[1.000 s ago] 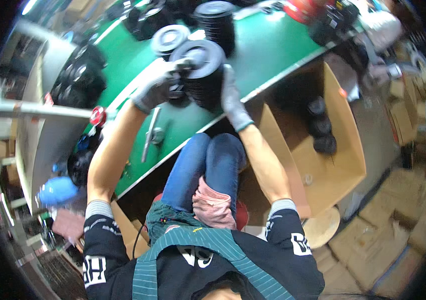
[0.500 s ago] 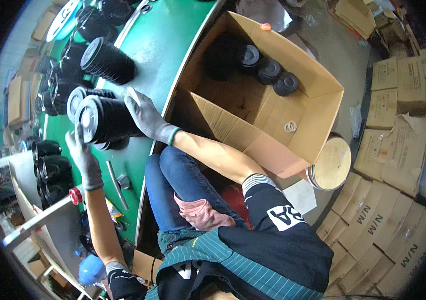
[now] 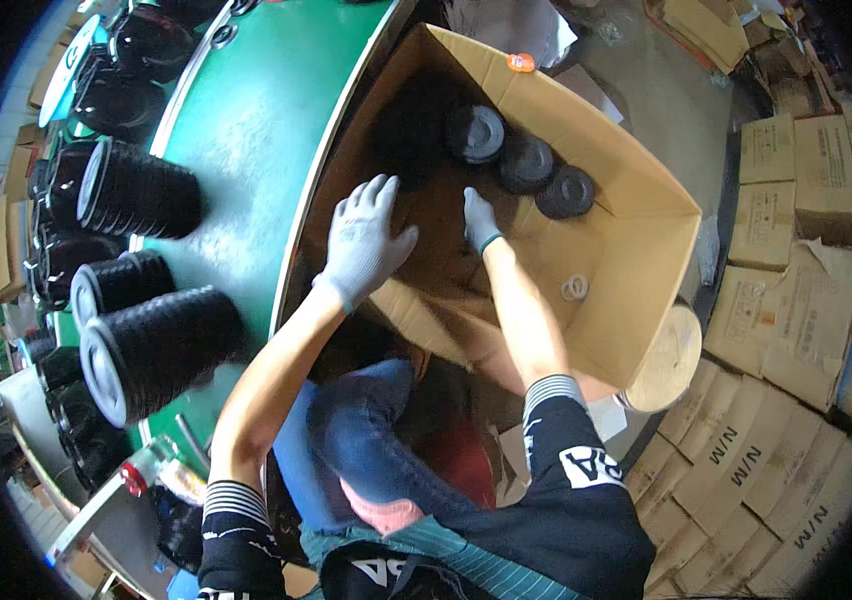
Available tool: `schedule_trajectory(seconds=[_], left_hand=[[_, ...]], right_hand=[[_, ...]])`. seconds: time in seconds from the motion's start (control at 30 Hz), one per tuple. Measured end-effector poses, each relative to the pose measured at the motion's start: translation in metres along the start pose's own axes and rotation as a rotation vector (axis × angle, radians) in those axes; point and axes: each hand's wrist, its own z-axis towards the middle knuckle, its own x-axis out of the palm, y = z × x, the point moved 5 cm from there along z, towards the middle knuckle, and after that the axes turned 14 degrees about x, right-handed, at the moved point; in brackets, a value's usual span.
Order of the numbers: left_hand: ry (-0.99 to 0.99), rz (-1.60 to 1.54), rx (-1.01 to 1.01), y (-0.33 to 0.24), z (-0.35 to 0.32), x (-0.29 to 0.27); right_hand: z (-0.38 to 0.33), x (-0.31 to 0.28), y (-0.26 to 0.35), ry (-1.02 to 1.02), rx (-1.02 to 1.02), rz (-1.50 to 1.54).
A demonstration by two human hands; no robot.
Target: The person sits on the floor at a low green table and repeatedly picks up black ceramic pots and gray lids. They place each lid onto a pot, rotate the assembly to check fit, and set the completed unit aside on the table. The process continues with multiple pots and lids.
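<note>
Both hands wear grey gloves and hold nothing I can see. My left hand (image 3: pixel 366 240) is open over the near-left rim of a large cardboard box (image 3: pixel 636 190), its fingers spread. Inside the box, my right hand (image 3: pixel 481 218) shows edge-on, its fingers stretched out, partly hidden. Just beyond it stand stacks of black round lid-like pieces: one stack (image 3: pixel 476 135), a second stack (image 3: pixel 528 165) and a third stack (image 3: pixel 566 193). More black shapes at the box's left are lost in shadow. Whitish rings (image 3: pixel 575 288) lie on the box bottom.
On the green table (image 3: pixel 256 120) at left lie more ridged black stacks (image 3: pixel 161 345), beside glossy black pieces (image 3: pixel 126 100). An orange object (image 3: pixel 521 63) sits on the box's far rim. A round drum (image 3: pixel 671 360) and stacked cartons (image 3: pixel 796 300) stand at right.
Both hands have left the black stacks on the table and moved right, the right one into the box, the left one over its near edge. The table stacks stay lying there.
</note>
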Motion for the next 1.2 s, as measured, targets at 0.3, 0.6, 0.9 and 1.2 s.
schedule_trajectory(seconds=[0.3,0.6,0.9,1.2], left_hand=[[0.048,0.25,-0.067,0.076,0.101,0.139],[-0.002,0.073,-0.115,0.094,0.097,0.153],[-0.128,0.126,-0.195,0.102,0.076,0.134],[-0.057,0.06,-0.111,0.003,0.055,0.051]], right_hand=[[0.086,0.107,0.035,0.382,-0.706,-0.044],[0.104,0.133,0.041,0.77,-0.381,0.593],[0.084,0.139,0.036,0.636,-0.38,0.47],[-0.061,0.036,0.019,0.505,-0.186,0.463]])
